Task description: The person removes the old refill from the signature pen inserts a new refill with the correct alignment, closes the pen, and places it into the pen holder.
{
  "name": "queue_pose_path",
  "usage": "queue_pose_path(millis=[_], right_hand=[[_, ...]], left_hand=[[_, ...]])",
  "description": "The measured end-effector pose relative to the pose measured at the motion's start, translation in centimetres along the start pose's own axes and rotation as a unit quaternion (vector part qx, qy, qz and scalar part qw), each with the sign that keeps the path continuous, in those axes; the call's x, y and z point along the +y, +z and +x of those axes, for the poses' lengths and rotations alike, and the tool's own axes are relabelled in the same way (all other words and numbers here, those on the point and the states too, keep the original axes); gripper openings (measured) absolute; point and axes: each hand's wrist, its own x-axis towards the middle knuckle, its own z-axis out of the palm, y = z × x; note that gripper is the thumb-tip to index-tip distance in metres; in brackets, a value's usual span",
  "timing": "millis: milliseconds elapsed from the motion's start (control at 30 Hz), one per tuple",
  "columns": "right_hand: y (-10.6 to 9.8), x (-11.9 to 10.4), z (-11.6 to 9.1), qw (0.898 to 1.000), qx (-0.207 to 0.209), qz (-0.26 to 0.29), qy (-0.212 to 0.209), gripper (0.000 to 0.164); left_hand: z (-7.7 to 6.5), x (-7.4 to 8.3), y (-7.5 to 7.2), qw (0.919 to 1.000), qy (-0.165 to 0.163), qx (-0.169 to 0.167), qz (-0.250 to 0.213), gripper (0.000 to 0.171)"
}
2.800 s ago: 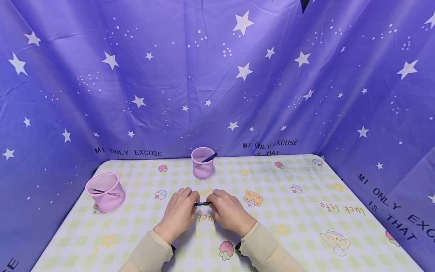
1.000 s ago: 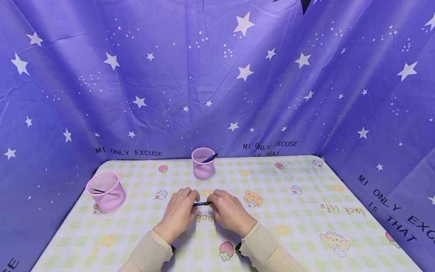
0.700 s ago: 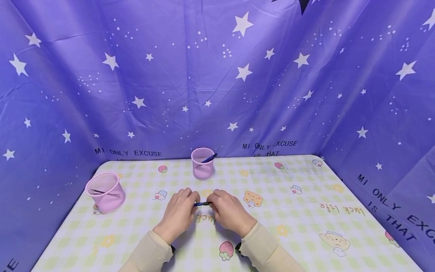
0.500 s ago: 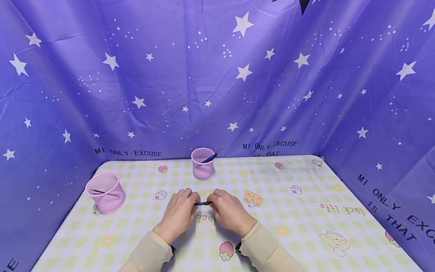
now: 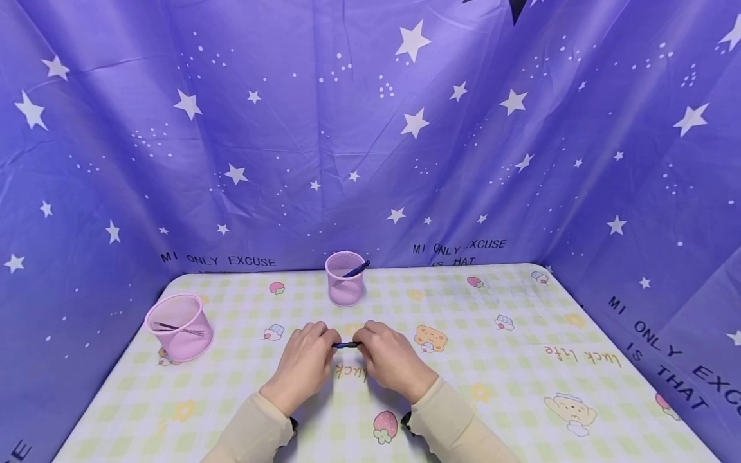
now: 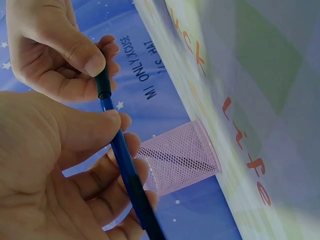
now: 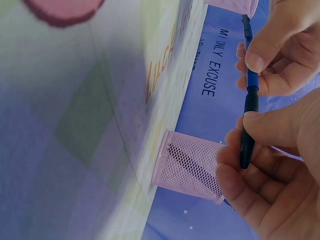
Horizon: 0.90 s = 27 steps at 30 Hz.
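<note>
A pen (image 5: 347, 345) with a blue barrel and a dark ribbed grip is held between both hands above the table. My left hand (image 5: 303, 363) holds the blue barrel (image 6: 120, 145), thumb on one side and curled fingers on the other. With thumb and fingers, my right hand (image 5: 393, 363) pinches the dark ribbed grip (image 7: 251, 100); the pen's dark tip (image 7: 245, 159) shows beyond that thumb. In the head view the hands hide most of the pen, leaving a short piece visible.
Beyond the hands stands a pink mesh pen cup (image 5: 346, 292) with a blue pen (image 5: 357, 269) leaning inside. Another pink mesh cup (image 5: 188, 341), at the left, has thin dark sticks in it. A checked cloth (image 5: 509, 411) covers the table; starry blue curtains (image 5: 278, 128) surround it.
Both hands stay in nearly the same place with the same hold. The visible piece of pen between them has shifted slightly. The cups have not moved.
</note>
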Motion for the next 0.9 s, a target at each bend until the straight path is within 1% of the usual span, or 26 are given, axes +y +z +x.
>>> queue_pose_path(millis=[633,900], right_hand=[[0.04,0.12,-0.02,1.0,-0.003,-0.005,0.011,0.011],[0.1,0.2,0.03,1.0,-0.002,-0.004,0.011,0.011]], left_hand=[[0.08,-0.07,-0.3,0.9998,-0.014,-0.01,-0.014,0.015],[0.05,-0.16,-0.42,0.9998,-0.015,-0.012,-0.011,0.017]])
